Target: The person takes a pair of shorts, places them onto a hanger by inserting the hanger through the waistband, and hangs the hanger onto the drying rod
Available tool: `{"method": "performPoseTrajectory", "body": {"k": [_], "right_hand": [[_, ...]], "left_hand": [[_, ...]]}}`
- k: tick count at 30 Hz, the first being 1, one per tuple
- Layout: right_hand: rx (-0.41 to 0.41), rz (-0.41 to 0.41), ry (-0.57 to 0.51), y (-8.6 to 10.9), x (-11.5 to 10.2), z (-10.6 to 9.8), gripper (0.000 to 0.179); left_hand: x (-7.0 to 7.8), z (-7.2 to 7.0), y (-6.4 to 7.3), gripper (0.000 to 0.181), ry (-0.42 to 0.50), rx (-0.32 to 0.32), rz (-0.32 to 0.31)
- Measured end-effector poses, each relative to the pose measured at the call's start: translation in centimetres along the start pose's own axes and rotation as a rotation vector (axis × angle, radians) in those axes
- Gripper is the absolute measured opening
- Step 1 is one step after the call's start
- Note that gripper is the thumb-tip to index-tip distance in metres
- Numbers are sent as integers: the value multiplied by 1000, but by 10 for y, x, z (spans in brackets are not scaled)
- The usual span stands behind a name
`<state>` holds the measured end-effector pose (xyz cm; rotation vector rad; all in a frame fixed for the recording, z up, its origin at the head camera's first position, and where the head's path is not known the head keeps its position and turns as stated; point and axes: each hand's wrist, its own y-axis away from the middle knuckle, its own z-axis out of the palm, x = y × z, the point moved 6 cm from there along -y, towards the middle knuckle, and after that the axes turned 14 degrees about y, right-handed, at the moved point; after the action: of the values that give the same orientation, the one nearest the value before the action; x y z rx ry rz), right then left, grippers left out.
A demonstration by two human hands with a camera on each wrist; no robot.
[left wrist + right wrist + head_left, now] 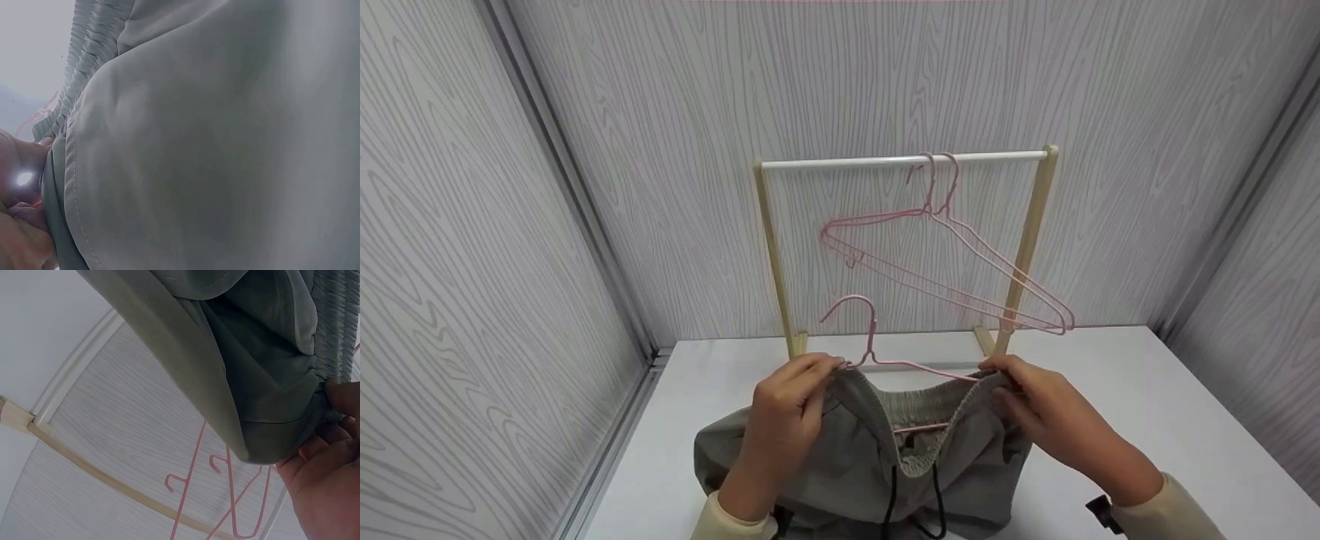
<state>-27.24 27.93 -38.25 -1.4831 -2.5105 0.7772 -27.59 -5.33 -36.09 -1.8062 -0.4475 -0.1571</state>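
Grey-green pants (840, 465) with a gathered elastic waistband and a black drawstring (938, 495) are held up over the white table. A pink wire hanger (872, 334) sits inside the waist, its hook sticking up above it. My left hand (787, 420) pinches the waistband's left end beside the hanger's shoulder. At the opposite end, my right hand (1054, 412) grips the waistband, thumb in front. In the left wrist view the pants' cloth (169, 152) fills most of the picture. The right wrist view shows my right hand (332, 472) on the waistband (336, 326).
Behind the pants stands a rack with wooden posts (1033, 225) and a white rail (847, 162). Two pink hangers (997, 259) hang from the rail, right of its middle. The white table (675, 420) extends to both sides, with wood-grain panels (660, 150) around it.
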Motion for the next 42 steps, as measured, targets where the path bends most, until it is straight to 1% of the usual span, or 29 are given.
{"method": "performPoseTrajectory", "body": {"k": [9,16,21,27,33,36,42], "right_hand": [[-20,-13,-18,-4,-3,2,38],[-35,-31,-7,-7,-5,4,36],[-60,-11,2,-9,-6,5,33],[-25,-21,25,-11,-11,4,30],[19,-70,36,-13,-17,5,29],[40,-81,28,-13,-19,4,29],[53,-92,21,-16,-22,5,31]], "left_hand": [[-1,4,0,23,-1,2,0],[-1,9,-2,23,4,-3,5],[0,13,-4,22,5,-6,3],[1,20,-8,20,13,-24,-7],[2,29,-11,20,30,-42,-16],[2,32,-12,19,37,-42,-20],[3,36,-12,18,37,-41,-34]]}}
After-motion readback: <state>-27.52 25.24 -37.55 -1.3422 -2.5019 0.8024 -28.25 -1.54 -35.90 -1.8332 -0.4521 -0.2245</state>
